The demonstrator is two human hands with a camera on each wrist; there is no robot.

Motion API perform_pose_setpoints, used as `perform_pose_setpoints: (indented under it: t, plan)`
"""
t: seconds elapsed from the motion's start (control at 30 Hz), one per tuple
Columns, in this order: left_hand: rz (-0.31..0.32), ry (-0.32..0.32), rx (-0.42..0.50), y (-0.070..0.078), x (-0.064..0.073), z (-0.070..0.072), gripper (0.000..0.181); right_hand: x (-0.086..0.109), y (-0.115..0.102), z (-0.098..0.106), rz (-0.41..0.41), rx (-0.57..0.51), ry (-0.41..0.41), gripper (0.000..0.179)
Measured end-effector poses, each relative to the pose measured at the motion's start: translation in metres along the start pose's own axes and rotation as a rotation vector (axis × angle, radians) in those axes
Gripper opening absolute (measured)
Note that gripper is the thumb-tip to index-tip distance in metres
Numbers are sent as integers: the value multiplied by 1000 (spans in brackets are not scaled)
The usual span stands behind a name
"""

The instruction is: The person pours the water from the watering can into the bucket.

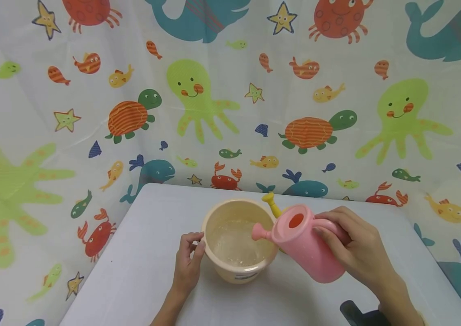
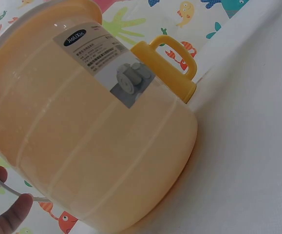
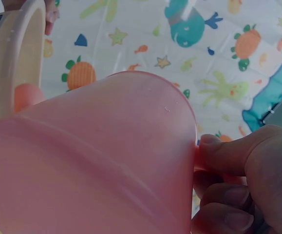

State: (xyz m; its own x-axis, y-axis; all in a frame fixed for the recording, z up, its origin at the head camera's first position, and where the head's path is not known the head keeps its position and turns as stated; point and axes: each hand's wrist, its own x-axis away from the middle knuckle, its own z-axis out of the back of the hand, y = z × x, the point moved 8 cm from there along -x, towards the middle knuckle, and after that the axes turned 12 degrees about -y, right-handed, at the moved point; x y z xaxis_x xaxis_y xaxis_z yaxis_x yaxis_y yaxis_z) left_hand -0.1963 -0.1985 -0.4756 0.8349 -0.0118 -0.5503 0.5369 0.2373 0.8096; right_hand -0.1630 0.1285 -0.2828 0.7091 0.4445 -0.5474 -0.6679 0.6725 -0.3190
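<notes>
A cream bucket (image 1: 224,271) stands on the table with bubbly water (image 1: 232,244) inside. My left hand (image 1: 188,265) is at its left rim; in the left wrist view, its fingers (image 2: 19,207) pinch the bucket's thin pale handle (image 2: 4,185). With my right hand (image 1: 356,246) I grip the handle of a pink watering can (image 1: 311,249), thumb on top. The can is tilted left, its spout (image 1: 260,232) over the bucket's opening. From the right wrist view, the can's pink body (image 3: 111,141) fills the middle and hides much of the bucket.
Behind the bucket, a yellow watering can (image 1: 272,203) is partly hidden; its handle (image 2: 192,63) shows in the left wrist view. A black object (image 1: 358,312) lies by the right forearm. A sea-animal curtain (image 1: 214,90) hangs behind the white table (image 1: 140,253).
</notes>
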Motion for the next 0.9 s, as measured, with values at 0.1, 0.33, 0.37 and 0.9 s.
perform_pose_setpoints:
  t: [0.1, 0.33, 0.37, 0.9]
  plan:
    - [13, -3, 3, 1, 1, 2, 25, 0, -2, 1, 0, 7, 0, 47]
    - [11, -9, 14, 5, 3, 6, 24, 2, -9, 2, -11, 10, 12, 48]
    - [15, -10, 14, 5, 3, 6, 25, 2, -10, 2, -13, 9, 14, 48]
    - [5, -22, -1, 13, 9, 13, 27, 4, -24, 5, -15, 40, 16, 48]
